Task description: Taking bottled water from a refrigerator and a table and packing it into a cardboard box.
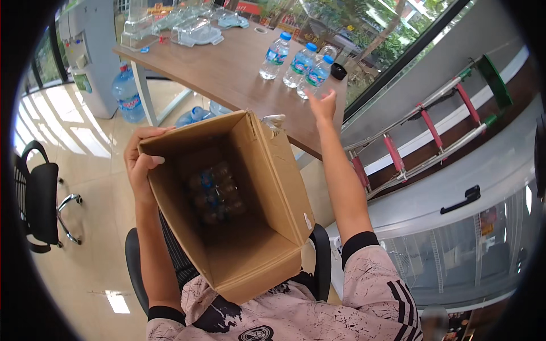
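Note:
An open cardboard box stands on a black office chair before me, tilted in the view, with several plastic bottles lying at its dark bottom. My left hand grips the box's upper left rim, thumb inside. My right hand reaches over the wooden table with its fingers spread, just beside the nearest water bottle; whether they touch I cannot tell. Two more blue-capped water bottles stand upright there, one behind it and one to the left.
Clear plastic containers lie at the table's far left, and a black round object near its right end. A large water jug stands beside the table leg. A ladder and a glass-fronted cabinet are at right, another office chair at left.

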The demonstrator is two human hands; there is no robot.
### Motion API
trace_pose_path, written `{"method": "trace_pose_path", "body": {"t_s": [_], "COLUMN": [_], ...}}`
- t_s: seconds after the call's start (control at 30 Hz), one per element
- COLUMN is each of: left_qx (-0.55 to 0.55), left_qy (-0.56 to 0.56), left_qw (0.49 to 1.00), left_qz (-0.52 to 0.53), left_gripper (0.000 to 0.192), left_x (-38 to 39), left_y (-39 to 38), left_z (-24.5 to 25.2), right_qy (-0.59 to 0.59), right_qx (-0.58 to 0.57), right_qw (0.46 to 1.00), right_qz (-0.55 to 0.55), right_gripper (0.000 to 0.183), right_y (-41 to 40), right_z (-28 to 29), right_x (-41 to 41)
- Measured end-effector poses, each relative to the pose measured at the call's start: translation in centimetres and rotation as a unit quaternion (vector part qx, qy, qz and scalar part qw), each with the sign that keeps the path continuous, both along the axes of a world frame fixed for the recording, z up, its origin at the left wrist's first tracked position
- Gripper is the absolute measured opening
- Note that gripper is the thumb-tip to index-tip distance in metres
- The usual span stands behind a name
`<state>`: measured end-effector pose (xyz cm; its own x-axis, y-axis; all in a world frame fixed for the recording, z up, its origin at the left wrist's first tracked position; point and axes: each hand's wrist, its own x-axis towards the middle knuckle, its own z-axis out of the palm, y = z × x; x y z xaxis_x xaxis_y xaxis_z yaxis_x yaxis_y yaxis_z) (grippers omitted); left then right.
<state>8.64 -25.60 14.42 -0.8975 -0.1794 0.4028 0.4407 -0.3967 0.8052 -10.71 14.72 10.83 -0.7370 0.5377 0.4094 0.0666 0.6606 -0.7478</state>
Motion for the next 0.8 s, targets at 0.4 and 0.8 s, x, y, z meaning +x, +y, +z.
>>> {"method": "trace_pose_path", "body": {"t_s": [0.4, 0.8], "left_qx": [-0.008, -0.044], "left_qy": [0.008, 0.044], "left_qw": [1.000, 0.998], "left_qz": [-0.011, -0.018], "left_gripper": [0.040, 0.032], "left_x": [-1.1, 0.6], "left_y": [1.1, 2.2], "left_z": [1.5, 0.8], "right_qy": [0.054, 0.077], "right_qx": [-0.005, -0.216], "right_qw": [0.997, 0.925], "right_qz": [0.053, 0.303], "right_gripper": [0.086, 0.042], "right_y": [3.7, 0.2], "right_z": [1.2, 8.7], "right_x": [-8.4, 9.3]}}
